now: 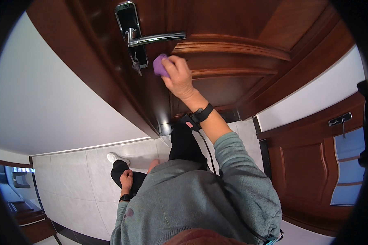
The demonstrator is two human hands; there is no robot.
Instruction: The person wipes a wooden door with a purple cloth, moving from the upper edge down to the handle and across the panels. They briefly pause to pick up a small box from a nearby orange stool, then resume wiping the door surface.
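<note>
My right hand (180, 75) grips a folded purple cloth (161, 65) against the dark reddish-brown wooden door (220, 21). The cloth is just right of the lock plate (143, 58) and below the chrome lever handle (159, 38). Keys (136, 65) hang from the lock, a short way left of the cloth. A black band with a small box and a cable is strapped to my right wrist. Down by my black-trousered thigh, my left hand (127, 179) has its fingers curled in, and nothing shows in it.
The wooden door frame (89, 52) borders a white wall (49, 92) on the left. Pale floor tiles (70, 174) lie underfoot. At the right stands another wooden door (303, 171) with glass panes and a handle. A black cable (208, 147) runs from my right wrist along my body.
</note>
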